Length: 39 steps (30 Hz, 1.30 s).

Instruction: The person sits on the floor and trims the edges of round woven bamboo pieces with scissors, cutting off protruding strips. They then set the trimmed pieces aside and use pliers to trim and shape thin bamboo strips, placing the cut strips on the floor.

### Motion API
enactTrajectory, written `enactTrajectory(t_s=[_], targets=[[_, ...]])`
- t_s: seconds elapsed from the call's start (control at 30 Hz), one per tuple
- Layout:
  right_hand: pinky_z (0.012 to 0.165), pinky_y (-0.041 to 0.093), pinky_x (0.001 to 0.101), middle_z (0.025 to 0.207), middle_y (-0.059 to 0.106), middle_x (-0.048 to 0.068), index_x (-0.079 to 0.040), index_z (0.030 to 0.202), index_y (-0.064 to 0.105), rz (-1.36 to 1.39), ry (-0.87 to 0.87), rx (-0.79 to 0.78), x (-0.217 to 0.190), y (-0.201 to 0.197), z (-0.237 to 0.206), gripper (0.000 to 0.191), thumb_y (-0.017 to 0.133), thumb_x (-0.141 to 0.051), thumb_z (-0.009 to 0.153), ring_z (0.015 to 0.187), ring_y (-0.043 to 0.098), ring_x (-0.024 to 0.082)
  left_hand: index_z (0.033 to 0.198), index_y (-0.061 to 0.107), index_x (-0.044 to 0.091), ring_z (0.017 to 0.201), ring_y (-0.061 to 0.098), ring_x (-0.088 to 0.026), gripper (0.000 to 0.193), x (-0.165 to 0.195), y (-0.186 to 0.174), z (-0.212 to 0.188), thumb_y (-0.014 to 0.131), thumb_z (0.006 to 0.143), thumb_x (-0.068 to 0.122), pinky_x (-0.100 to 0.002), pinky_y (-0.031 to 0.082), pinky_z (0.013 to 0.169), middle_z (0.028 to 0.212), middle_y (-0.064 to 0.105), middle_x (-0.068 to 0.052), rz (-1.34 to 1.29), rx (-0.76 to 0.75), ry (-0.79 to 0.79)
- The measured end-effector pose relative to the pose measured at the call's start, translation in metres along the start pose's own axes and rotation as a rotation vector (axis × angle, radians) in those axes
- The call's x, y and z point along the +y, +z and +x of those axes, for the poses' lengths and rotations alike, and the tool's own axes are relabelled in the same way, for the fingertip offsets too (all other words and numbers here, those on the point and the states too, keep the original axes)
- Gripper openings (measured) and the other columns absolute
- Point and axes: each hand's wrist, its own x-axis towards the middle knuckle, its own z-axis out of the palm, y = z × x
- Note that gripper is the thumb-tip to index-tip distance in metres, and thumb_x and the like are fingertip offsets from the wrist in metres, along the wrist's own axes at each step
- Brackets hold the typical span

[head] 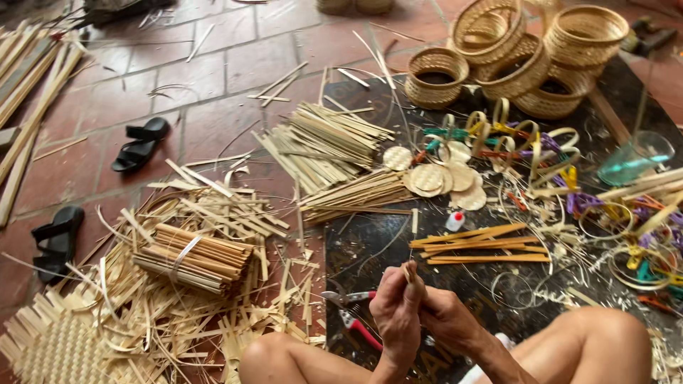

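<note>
Thin pale bamboo strip [408,272]: pinched upright between both hands, above the dark mat [370,242]. Judged light, springy, apt to split; best gripped near its end. Left hand [395,313] closed around the strip; right hand [447,316] closed on it just beside. Red-handled pliers [350,318]: left of the strip, on the mat. Orange flat bamboo slats [484,245]: beyond the strip. Tied bundle of tan bamboo sticks [193,258]: far left. Round woven baskets [523,60]: far beyond, well apart. Nothing obstructs the hands.
</note>
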Motion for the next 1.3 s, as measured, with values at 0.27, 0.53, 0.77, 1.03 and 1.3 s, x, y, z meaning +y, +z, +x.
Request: enactTrajectory(t_s=[0.27,0.53,0.77,1.03,1.3], targets=[[0.071,0.061,0.0398,0.096,0.069,0.017,-0.003,0.110,0.058,-0.414,0.065,0.075,0.079,0.004,-0.023,0.019,0.060,-0.012,0.093,0.086,0.072,0.035,0.122,0.070,-0.003,0.084,0.070,-0.017,0.031,-0.022,0.018,-0.016,0.077,0.092,0.000,-0.028,0.059,0.074,0.099,0.074,-0.011,0.657,-0.111,0.224],[0.069,0.053,0.0466,0.103,0.066,0.021,-0.004,0.114,0.057,-0.463,-0.171,0.092,0.087,0.008,-0.020,0.043,0.073,-0.022,0.079,0.091,0.065,0.042,0.120,0.069,-0.002,0.084,0.077,-0.023,0.032,-0.013,0.021,-0.021,0.078,0.090,-0.001,-0.031,0.063,0.073,0.099,0.076,-0.015,0.772,-0.086,0.356],[0.076,0.053,0.0377,0.101,0.069,0.011,-0.010,0.105,0.061,-0.446,0.127,-0.047,0.083,0.004,-0.006,0.031,0.075,-0.029,0.084,0.093,0.068,0.027,0.121,0.070,0.000,0.085,0.076,-0.024,0.032,-0.012,0.017,-0.028,0.077,0.090,-0.003,-0.032,0.063,0.073,0.097,0.075,-0.015,0.764,-0.120,0.416],[0.084,0.049,0.0393,0.102,0.054,0.007,-0.003,0.110,0.054,0.250,0.086,0.064,0.070,0.071,0.006,0.027,0.070,-0.021,0.097,0.097,0.054,0.022,0.125,0.065,0.003,0.080,0.070,-0.025,0.036,0.024,0.005,-0.001,0.077,0.092,-0.001,-0.037,0.058,0.071,0.094,0.070,-0.013,0.730,-0.097,0.571],[0.095,0.038,0.0483,0.133,0.049,0.018,-0.009,0.133,0.046,-0.993,-0.105,-0.021,0.046,0.137,0.059,0.073,0.081,-0.048,0.081,0.124,0.046,0.033,0.115,0.065,0.004,0.062,0.063,-0.027,0.025,0.112,-0.065,0.060,0.076,0.094,0.011,-0.040,0.050,0.051,0.079,0.061,-0.011,1.306,-0.244,0.574]])
